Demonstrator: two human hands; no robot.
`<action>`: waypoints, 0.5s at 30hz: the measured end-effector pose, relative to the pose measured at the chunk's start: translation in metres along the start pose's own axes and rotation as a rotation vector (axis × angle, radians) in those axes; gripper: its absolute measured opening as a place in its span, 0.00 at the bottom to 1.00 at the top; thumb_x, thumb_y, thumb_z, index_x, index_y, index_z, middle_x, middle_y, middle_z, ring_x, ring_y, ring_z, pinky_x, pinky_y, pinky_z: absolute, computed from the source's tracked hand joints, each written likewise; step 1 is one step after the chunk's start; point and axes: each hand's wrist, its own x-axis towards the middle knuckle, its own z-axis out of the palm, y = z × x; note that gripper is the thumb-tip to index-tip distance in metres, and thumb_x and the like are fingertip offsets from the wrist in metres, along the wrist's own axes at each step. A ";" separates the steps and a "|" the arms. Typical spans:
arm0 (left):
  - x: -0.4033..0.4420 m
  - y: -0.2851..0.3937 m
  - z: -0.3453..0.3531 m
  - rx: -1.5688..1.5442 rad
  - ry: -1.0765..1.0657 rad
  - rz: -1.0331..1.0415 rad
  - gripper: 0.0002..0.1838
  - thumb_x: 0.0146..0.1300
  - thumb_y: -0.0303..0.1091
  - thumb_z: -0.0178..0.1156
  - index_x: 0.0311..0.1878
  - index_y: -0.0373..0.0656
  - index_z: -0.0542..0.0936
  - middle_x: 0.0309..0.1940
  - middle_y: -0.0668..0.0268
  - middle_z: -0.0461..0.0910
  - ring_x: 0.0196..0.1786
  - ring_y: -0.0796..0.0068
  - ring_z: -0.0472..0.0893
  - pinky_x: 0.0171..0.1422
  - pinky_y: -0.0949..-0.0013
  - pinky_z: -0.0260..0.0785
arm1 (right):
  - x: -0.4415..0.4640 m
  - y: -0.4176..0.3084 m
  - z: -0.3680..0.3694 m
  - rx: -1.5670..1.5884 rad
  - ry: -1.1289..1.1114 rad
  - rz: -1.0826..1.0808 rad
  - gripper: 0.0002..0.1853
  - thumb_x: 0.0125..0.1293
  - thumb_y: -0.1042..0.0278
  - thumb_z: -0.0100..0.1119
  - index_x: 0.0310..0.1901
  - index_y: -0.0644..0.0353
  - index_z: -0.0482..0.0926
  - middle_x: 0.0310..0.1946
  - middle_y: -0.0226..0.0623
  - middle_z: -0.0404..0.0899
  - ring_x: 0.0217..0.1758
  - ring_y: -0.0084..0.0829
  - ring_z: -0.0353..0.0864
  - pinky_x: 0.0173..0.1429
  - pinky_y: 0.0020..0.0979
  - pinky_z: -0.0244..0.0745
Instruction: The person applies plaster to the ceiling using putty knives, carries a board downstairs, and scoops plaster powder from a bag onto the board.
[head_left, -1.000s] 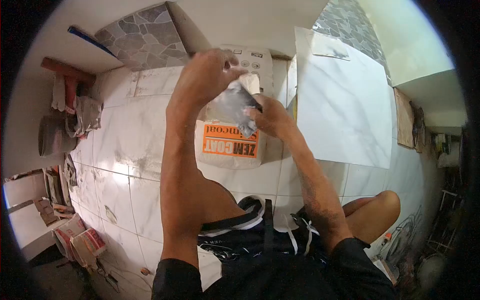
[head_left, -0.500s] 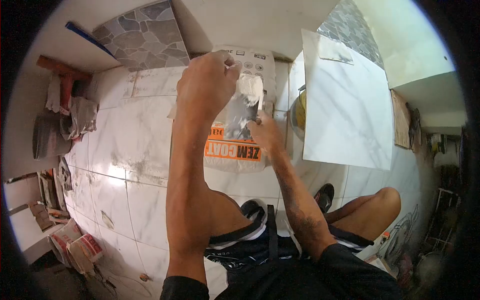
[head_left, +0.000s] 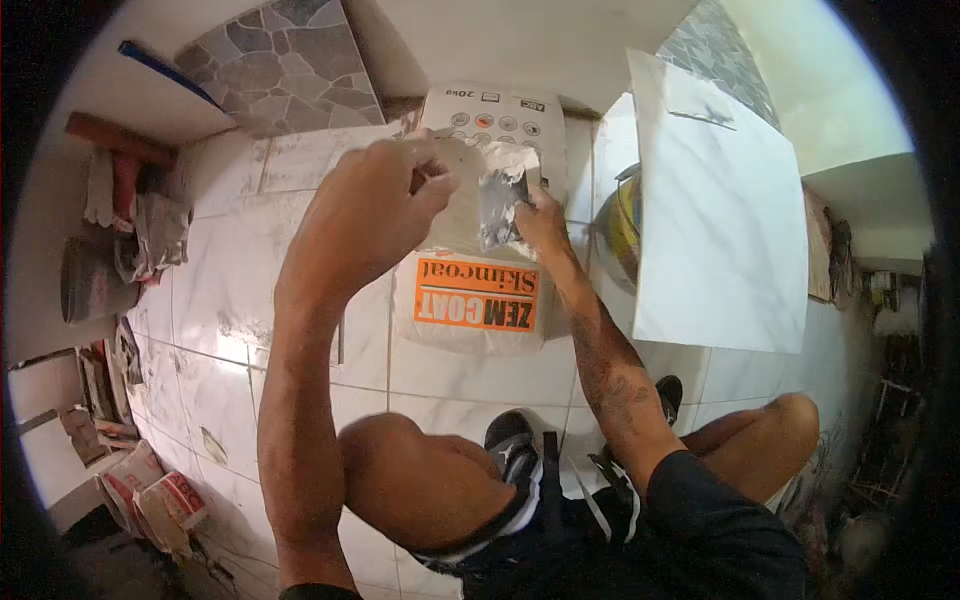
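My right hand (head_left: 543, 222) grips a flat, dark putty blade (head_left: 500, 208) by its right side; thick white paste coats its upper end. Left of it, my left hand (head_left: 385, 190) is raised with its fingers curled in. Something pale and blurred lies by those fingertips, and I cannot make out whether they hold it. Both hands are over a white paper bag (head_left: 470, 338) lying on the tiles, with an orange Zemcoat Skimcoat label (head_left: 474, 292) that reads upside down. The blade hides part of the bag's middle.
At right leans a large white marbled tile (head_left: 715, 220), partly covering a yellowish bucket (head_left: 624, 225). A stone-pattern panel (head_left: 285, 70) stands against the wall at back left. Torn red-and-white bags (head_left: 150, 490) lie at lower left. My shoe (head_left: 512, 440) is on the tiled floor.
My left hand has shifted left and down, away from the blade. My right hand and the blade have moved slightly up and right, uncovering more of the bag's label.
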 end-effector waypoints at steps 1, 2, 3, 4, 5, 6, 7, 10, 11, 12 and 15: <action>-0.004 -0.015 0.009 -0.095 -0.017 -0.031 0.14 0.68 0.37 0.61 0.45 0.34 0.85 0.30 0.57 0.86 0.30 0.73 0.83 0.39 0.66 0.75 | 0.007 0.005 0.004 0.007 0.003 -0.024 0.23 0.63 0.65 0.53 0.58 0.67 0.76 0.48 0.62 0.82 0.50 0.59 0.83 0.58 0.49 0.75; -0.009 -0.029 0.023 -0.193 -0.031 -0.063 0.14 0.68 0.37 0.61 0.45 0.34 0.84 0.29 0.58 0.85 0.29 0.76 0.82 0.37 0.68 0.75 | 0.013 0.011 0.008 -0.065 0.034 -0.058 0.22 0.63 0.66 0.52 0.58 0.67 0.75 0.47 0.62 0.82 0.52 0.61 0.81 0.59 0.50 0.75; -0.016 -0.047 0.046 -0.228 0.073 -0.136 0.13 0.69 0.37 0.61 0.44 0.35 0.84 0.27 0.60 0.84 0.27 0.78 0.80 0.35 0.70 0.74 | 0.017 0.005 0.005 -0.142 0.015 -0.074 0.22 0.63 0.67 0.52 0.58 0.67 0.74 0.46 0.62 0.82 0.51 0.61 0.82 0.58 0.50 0.75; -0.026 -0.067 0.074 -0.260 0.176 -0.212 0.14 0.69 0.38 0.61 0.43 0.35 0.83 0.26 0.63 0.83 0.26 0.81 0.79 0.33 0.71 0.73 | 0.018 -0.009 -0.005 -0.218 -0.007 -0.089 0.22 0.64 0.67 0.52 0.59 0.67 0.74 0.45 0.62 0.82 0.50 0.62 0.82 0.58 0.51 0.75; -0.037 -0.080 0.100 -0.292 0.284 -0.422 0.14 0.68 0.38 0.63 0.39 0.32 0.82 0.27 0.55 0.83 0.29 0.69 0.81 0.38 0.66 0.74 | 0.018 -0.017 -0.009 -0.292 -0.029 -0.103 0.22 0.64 0.68 0.52 0.59 0.67 0.73 0.44 0.62 0.83 0.50 0.62 0.82 0.57 0.52 0.76; -0.052 -0.104 0.135 -0.315 0.443 -0.419 0.13 0.69 0.36 0.62 0.38 0.32 0.81 0.29 0.57 0.82 0.30 0.70 0.80 0.39 0.66 0.74 | 0.018 -0.013 -0.007 -0.340 0.061 -0.153 0.23 0.67 0.70 0.50 0.64 0.57 0.73 0.38 0.58 0.83 0.43 0.56 0.84 0.48 0.49 0.77; -0.065 -0.122 0.166 -0.318 0.569 -0.386 0.11 0.69 0.35 0.62 0.40 0.35 0.80 0.35 0.60 0.80 0.34 0.71 0.79 0.39 0.66 0.74 | 0.017 -0.018 -0.009 -0.405 0.048 -0.136 0.24 0.67 0.69 0.51 0.65 0.57 0.73 0.38 0.58 0.83 0.42 0.56 0.85 0.49 0.50 0.77; -0.091 -0.141 0.219 -0.310 0.682 -0.459 0.10 0.70 0.31 0.61 0.49 0.36 0.77 0.46 0.59 0.75 0.43 0.68 0.77 0.47 0.65 0.73 | 0.024 -0.044 -0.021 -0.621 0.043 -0.119 0.27 0.65 0.69 0.53 0.67 0.56 0.71 0.37 0.59 0.84 0.41 0.59 0.85 0.52 0.53 0.78; -0.098 -0.147 0.232 -0.287 0.684 -0.460 0.12 0.70 0.31 0.60 0.52 0.36 0.75 0.48 0.57 0.73 0.45 0.67 0.76 0.49 0.64 0.73 | 0.027 -0.043 -0.019 -0.643 0.060 -0.145 0.27 0.64 0.69 0.53 0.67 0.57 0.71 0.37 0.59 0.84 0.41 0.59 0.85 0.52 0.53 0.78; -0.101 -0.149 0.239 -0.263 0.691 -0.461 0.13 0.70 0.30 0.60 0.54 0.36 0.74 0.51 0.56 0.72 0.47 0.66 0.75 0.52 0.64 0.72 | 0.032 -0.041 -0.015 -0.664 0.076 -0.177 0.27 0.64 0.70 0.53 0.67 0.57 0.72 0.36 0.59 0.84 0.42 0.58 0.85 0.52 0.52 0.79; -0.099 -0.151 0.258 -0.253 0.743 -0.417 0.18 0.70 0.31 0.60 0.58 0.33 0.71 0.52 0.53 0.70 0.50 0.63 0.72 0.56 0.62 0.70 | 0.046 -0.032 0.006 -0.690 0.131 -0.279 0.27 0.63 0.71 0.52 0.65 0.58 0.72 0.38 0.58 0.84 0.43 0.58 0.85 0.52 0.53 0.79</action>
